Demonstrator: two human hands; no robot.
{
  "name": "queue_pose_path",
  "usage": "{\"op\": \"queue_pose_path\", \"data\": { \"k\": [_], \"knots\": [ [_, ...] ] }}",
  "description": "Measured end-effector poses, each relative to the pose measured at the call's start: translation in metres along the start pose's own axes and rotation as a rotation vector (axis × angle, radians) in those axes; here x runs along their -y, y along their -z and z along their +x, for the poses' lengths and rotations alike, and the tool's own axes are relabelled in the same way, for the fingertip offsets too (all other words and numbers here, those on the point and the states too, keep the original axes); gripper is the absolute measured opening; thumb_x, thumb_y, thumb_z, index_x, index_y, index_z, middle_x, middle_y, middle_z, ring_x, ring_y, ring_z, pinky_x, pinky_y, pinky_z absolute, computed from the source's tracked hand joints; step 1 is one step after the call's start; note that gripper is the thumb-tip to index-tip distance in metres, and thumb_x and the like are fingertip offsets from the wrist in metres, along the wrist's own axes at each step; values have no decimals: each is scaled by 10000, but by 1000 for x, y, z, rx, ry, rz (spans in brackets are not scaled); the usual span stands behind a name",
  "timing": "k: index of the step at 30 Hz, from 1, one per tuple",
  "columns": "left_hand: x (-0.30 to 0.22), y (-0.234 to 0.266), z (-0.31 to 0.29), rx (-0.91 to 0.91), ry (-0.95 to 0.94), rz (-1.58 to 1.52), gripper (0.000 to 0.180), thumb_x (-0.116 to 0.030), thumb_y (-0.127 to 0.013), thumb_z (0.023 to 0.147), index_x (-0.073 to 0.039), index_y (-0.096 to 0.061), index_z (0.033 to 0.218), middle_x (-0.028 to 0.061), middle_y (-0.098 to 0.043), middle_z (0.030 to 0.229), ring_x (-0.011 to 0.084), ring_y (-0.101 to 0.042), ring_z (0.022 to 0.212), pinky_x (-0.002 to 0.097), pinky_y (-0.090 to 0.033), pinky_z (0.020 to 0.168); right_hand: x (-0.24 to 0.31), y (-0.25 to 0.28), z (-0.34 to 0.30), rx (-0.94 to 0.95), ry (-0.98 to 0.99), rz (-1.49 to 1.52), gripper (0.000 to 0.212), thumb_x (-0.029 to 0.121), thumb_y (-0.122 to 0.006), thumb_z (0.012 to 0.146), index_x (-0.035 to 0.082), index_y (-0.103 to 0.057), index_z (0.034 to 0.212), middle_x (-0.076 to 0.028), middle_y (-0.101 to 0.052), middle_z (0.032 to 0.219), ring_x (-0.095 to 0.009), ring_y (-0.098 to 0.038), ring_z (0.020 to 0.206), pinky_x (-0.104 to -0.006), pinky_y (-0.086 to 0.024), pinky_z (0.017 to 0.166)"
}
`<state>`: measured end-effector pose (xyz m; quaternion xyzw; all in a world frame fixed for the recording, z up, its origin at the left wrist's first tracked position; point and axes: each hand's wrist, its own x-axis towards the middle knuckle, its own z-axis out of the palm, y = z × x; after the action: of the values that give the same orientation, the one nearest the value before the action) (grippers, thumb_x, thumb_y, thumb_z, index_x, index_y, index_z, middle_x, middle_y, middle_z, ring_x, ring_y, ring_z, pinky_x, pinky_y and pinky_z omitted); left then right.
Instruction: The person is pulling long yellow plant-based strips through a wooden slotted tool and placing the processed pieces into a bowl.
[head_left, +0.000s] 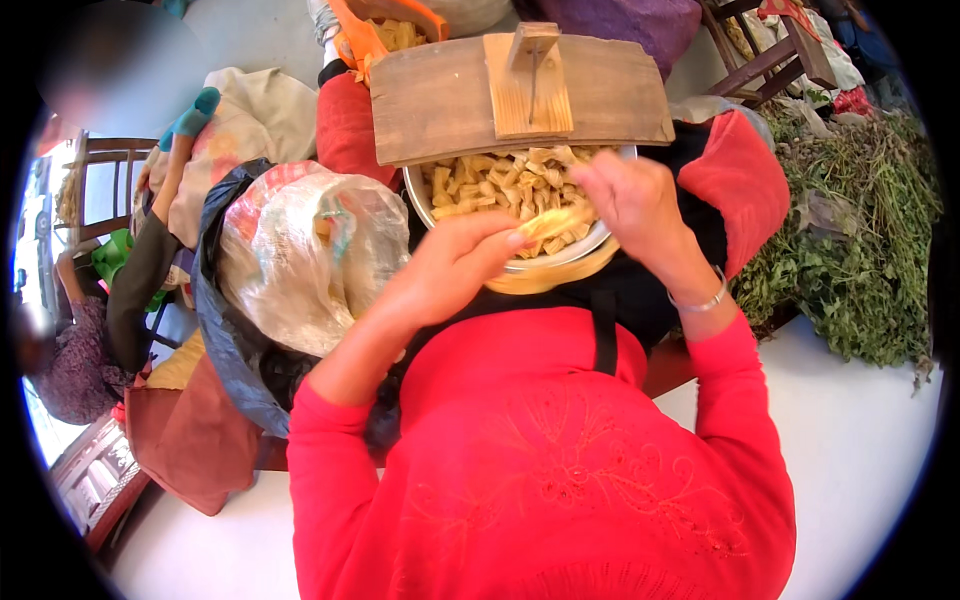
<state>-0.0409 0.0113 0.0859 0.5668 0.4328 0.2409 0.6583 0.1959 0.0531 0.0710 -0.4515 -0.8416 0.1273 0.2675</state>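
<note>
A pale yellow strip (553, 224), which looks like tofu skin, stretches between my two hands above a white-rimmed bowl (417, 190). My left hand (462, 262) pinches its left end between thumb and fingers. At the other end my right hand (635, 205) is closed, slightly blurred, its fingertips by the strip. Many small knotted yellow pieces (500, 185) fill the bowl in my lap. Across the bowl's far side lies a wooden board (430, 105), carrying a lighter wood block (505, 80) with a thin metal spike.
To my left stands a dark plastic bag (215, 260) with clear plastic film (300, 250) bulging from it. A heap of green plants (860, 240) lies at the right. Beyond the board is an orange container (365, 45). Another person's arm (170, 185) shows at far left.
</note>
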Motion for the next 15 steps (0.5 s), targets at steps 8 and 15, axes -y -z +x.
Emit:
{"op": "queue_pose_path", "data": {
  "k": [8,15],
  "knots": [
    [-48,-3,-14,-38,-446,59,271,-185,-500,935,22,-665,877,80,-647,769,117,-590,695,278,-443,602,101,58,-12,400,-38,1206,147,115,-640,885,17,-696,980,-98,-694,808,-173,-676,717,-299,-541,697],
    [10,-49,36,-111,-157,-684,388,-191,-557,951,-43,-468,1298,-60,-403,684,20,-320,546,179,-249,467,38,-35,5,-248,-330,543,248,33,-589,856,59,-682,1084,-78,-704,838,-173,-671,716,-257,-513,647]
  ]
}}
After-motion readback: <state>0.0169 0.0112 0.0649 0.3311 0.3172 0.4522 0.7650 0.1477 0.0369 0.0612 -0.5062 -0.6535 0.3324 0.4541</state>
